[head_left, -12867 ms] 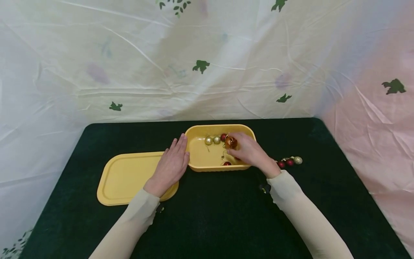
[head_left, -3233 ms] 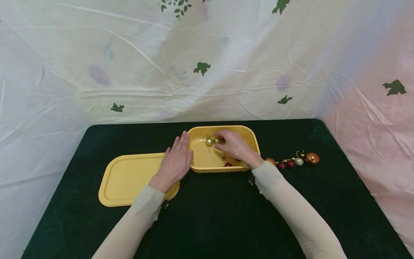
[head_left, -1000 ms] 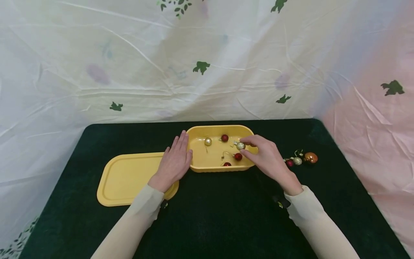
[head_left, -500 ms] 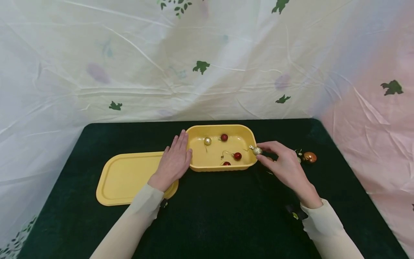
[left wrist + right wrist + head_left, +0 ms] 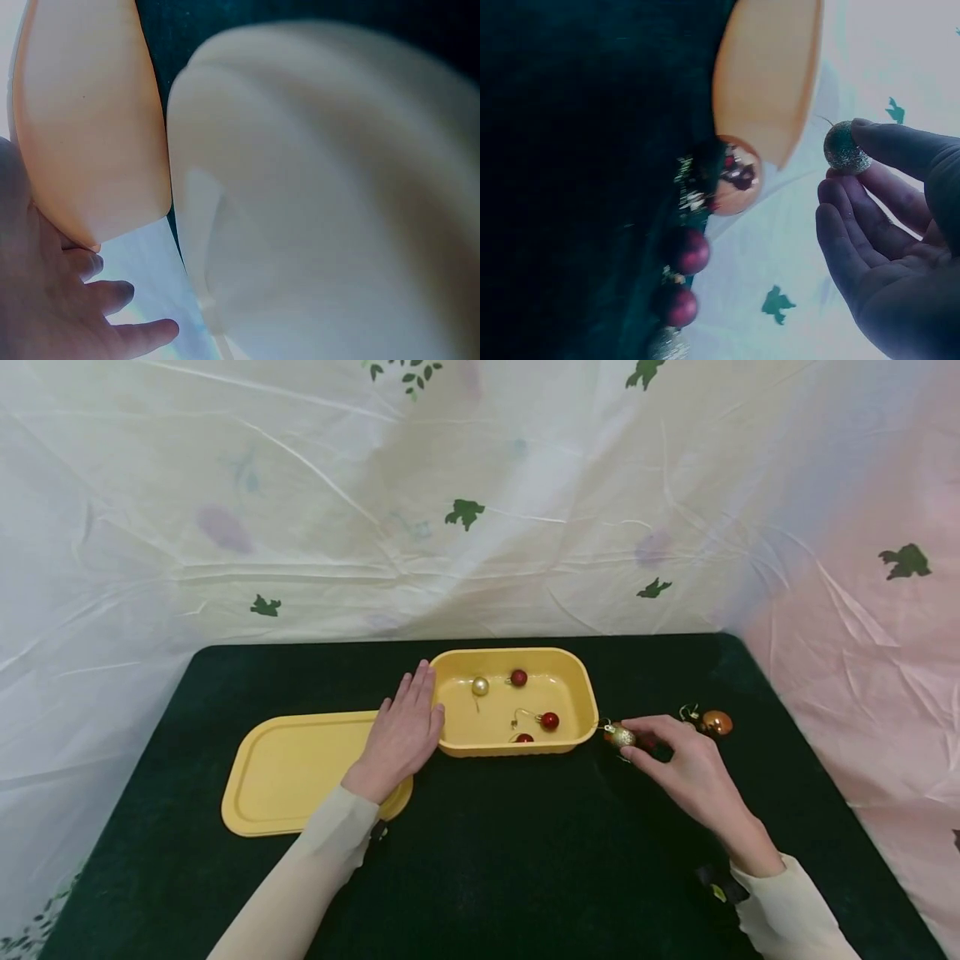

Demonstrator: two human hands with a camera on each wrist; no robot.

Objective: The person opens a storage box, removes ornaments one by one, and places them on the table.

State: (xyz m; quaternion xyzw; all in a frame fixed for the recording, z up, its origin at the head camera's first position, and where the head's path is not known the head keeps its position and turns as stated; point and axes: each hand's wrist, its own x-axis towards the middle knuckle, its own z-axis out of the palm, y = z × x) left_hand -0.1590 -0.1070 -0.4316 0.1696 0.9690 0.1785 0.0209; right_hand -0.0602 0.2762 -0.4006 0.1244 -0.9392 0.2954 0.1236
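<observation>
Glitter gold bauble [image 5: 620, 737] pinched between thumb and fingertips of right hand [image 5: 686, 768], just right of yellow tub [image 5: 581, 693], above dark table [image 5: 525, 843]. Right wrist view alone shows glitter [image 5: 847, 148] and two red baubles [image 5: 691, 251] on cloth. Left hand [image 5: 401, 735] flat, fingers straight, against tub's left wall, resting on lid [image 5: 288, 772].

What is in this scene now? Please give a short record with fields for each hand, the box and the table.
left hand: left hand rests flat against the end of the yellow plastic box
right hand: right hand pinches a small gold glitter ball just outside the box
box contents: one gold ball, three red balls
table: yellow lid, shiny orange ball
</observation>
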